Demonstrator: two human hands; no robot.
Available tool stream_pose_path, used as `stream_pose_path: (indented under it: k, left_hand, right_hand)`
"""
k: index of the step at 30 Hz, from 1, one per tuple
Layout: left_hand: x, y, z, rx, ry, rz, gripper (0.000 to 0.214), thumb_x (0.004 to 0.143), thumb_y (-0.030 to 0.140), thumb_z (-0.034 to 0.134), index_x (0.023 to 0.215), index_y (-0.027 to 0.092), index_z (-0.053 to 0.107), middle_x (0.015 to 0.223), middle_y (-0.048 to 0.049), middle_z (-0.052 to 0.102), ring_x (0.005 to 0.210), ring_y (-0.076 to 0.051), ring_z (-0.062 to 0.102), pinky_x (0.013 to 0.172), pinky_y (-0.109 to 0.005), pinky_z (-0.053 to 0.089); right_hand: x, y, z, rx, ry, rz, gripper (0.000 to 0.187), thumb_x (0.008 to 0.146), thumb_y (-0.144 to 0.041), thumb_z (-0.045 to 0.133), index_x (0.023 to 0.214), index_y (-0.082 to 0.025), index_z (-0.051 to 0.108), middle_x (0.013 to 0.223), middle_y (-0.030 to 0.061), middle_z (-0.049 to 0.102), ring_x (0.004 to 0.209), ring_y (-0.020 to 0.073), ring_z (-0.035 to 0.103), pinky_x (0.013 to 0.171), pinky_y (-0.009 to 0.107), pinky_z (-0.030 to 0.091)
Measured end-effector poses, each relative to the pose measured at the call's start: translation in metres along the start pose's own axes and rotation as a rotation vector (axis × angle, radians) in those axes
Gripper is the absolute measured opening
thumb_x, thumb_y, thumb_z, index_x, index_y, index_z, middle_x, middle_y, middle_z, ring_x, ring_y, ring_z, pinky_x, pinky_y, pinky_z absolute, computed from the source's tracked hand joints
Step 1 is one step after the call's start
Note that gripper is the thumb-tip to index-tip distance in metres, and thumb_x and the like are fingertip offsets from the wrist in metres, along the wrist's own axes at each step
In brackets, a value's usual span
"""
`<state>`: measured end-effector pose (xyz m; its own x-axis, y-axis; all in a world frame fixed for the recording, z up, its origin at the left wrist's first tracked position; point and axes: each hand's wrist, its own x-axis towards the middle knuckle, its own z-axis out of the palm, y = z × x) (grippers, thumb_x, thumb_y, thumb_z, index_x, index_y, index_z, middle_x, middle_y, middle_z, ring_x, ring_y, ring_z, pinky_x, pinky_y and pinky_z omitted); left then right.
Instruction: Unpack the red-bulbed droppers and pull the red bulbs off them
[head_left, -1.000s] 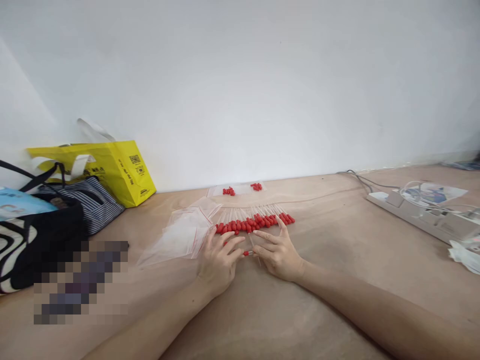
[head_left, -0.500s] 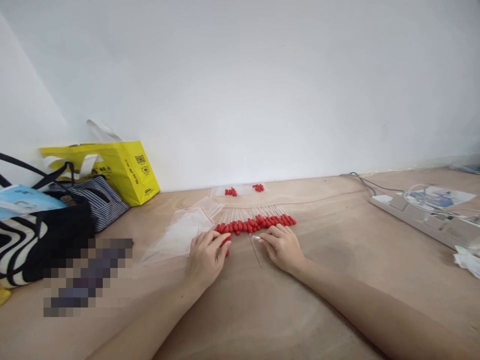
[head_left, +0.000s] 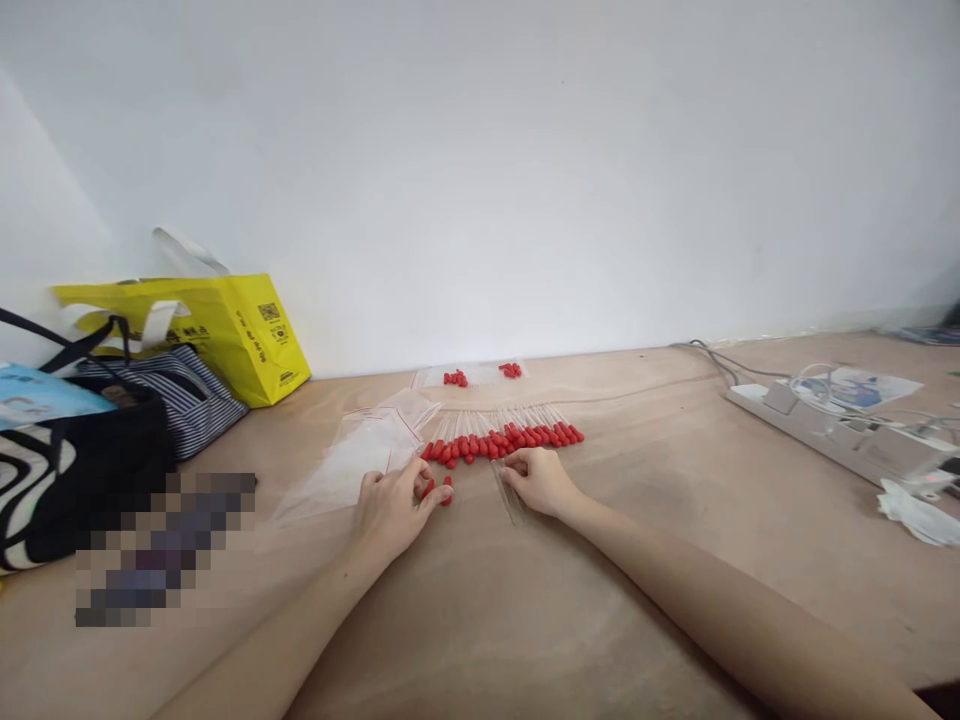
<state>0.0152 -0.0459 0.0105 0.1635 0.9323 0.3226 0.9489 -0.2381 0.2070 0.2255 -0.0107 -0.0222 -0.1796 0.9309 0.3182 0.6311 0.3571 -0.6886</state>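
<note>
A row of glass droppers with red rubber bulbs [head_left: 501, 440] lies on the brown table. My left hand [head_left: 391, 505] rests just in front of the row's left end, fingers curled around a loose red bulb [head_left: 446, 489]. My right hand [head_left: 537, 479] lies in front of the row's middle, fingers pinched on a clear glass tube [head_left: 507, 490] that lies on the table. The two hands are a short way apart.
Clear zip bags [head_left: 360, 455] lie left of the droppers. More red bulbs in a bag [head_left: 480, 375] sit by the wall. A yellow bag [head_left: 225, 335], a striped bag [head_left: 176, 395] and a black bag [head_left: 82, 470] stand at the left. A power strip with cables [head_left: 832, 425] lies at the right.
The hands, which met over one dropper a second ago, have drawn apart. The red bulb went left with my left hand and the glass tube stayed with my right.
</note>
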Motion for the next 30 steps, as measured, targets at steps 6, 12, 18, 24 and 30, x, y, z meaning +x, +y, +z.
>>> stream_pose_path:
  k: [6, 12, 18, 24, 30]
  left_hand:
    - [-0.002, 0.002, 0.002, 0.012, 0.027, 0.041, 0.028, 0.082, 0.046, 0.038, 0.086, 0.022, 0.053, 0.062, 0.0037, 0.061, 0.066, -0.017, 0.058, 0.069, -0.032, 0.029]
    - [0.0, -0.006, 0.004, 0.024, 0.009, 0.035, 0.036, 0.09, 0.033, 0.02, 0.08, 0.02, 0.052, 0.066, 0.001, 0.062, 0.066, -0.018, 0.057, 0.069, -0.032, 0.031]
    - [0.002, -0.007, 0.004, 0.012, 0.062, 0.029, 0.033, 0.088, 0.034, 0.024, 0.083, 0.021, 0.054, 0.067, 0.0003, 0.062, 0.072, -0.019, 0.057, 0.069, -0.033, 0.032]
    - [0.014, -0.004, 0.002, -0.017, 0.127, 0.049, 0.019, 0.081, 0.033, 0.041, 0.078, 0.022, 0.056, 0.078, 0.0001, 0.065, 0.079, -0.02, 0.055, 0.072, -0.034, 0.032]
    - [0.041, 0.002, 0.003, 0.023, 0.062, 0.097, 0.019, 0.078, 0.033, 0.044, 0.075, 0.023, 0.06, 0.082, -0.0013, 0.064, 0.085, -0.022, 0.054, 0.075, -0.037, 0.033]
  right_hand:
    - [-0.003, -0.007, 0.001, 0.08, -0.019, 0.048, 0.02, 0.076, -0.021, 0.048, 0.075, -0.016, 0.067, 0.067, 0.0037, 0.068, 0.059, 0.0143, 0.06, 0.055, 0.023, 0.044]
    - [-0.012, 0.0, -0.006, 0.1, -0.006, 0.017, 0.021, 0.075, -0.023, 0.046, 0.072, -0.017, 0.065, 0.066, 0.0013, 0.067, 0.056, 0.0131, 0.058, 0.053, 0.022, 0.043]
    - [-0.016, 0.006, -0.007, 0.086, 0.041, -0.031, 0.022, 0.075, -0.025, 0.045, 0.071, -0.017, 0.065, 0.064, 0.0008, 0.066, 0.053, 0.0123, 0.056, 0.05, 0.021, 0.041]
    - [-0.015, 0.01, -0.009, 0.027, 0.085, -0.028, 0.02, 0.075, -0.027, 0.046, 0.072, -0.019, 0.064, 0.06, -0.0006, 0.064, 0.05, 0.0115, 0.055, 0.049, 0.021, 0.039]
    - [-0.018, 0.007, -0.013, -0.059, 0.108, -0.031, 0.02, 0.076, -0.028, 0.045, 0.072, -0.022, 0.064, 0.056, -0.0024, 0.063, 0.047, 0.0103, 0.053, 0.046, 0.021, 0.035]
